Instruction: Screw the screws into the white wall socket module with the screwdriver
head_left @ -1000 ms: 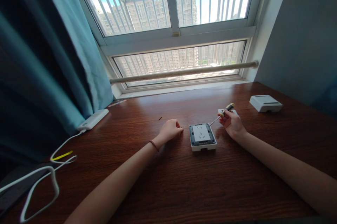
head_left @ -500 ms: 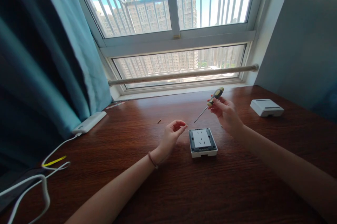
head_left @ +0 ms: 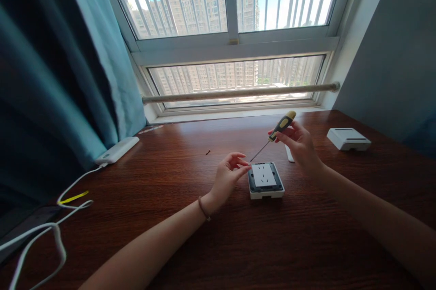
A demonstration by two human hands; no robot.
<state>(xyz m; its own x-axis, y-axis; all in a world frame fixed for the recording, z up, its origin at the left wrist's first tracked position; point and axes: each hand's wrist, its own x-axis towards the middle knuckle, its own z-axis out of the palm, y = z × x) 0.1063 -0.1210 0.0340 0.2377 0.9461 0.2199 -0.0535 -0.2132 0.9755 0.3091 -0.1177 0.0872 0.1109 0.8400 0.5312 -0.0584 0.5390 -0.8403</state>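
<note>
A white wall socket (head_left: pixel 265 180) in a box with a dark inner frame lies on the brown wooden table (head_left: pixel 238 244). My right hand (head_left: pixel 301 147) is raised above it, closed on a yellow and black screwdriver (head_left: pixel 275 132) whose thin tip slants down to the left. My left hand (head_left: pixel 229 176) hovers just left of the socket, thumb and forefinger pinched at the screwdriver's tip; anything between them is too small to make out. A brown band circles my left wrist.
A small dark screw (head_left: pixel 207 152) lies farther back on the table. A white box (head_left: pixel 348 138) sits at the right, a flat white piece (head_left: pixel 289 154) behind the socket. A white power bank (head_left: pixel 117 149) with trailing white cables (head_left: pixel 68 199) lies beside the teal curtain (head_left: pixel 68 76).
My right hand lifted the screwdriver off the socket's corner and now holds it in the air. My left hand rose from the table and pinched at the screwdriver's tip.
</note>
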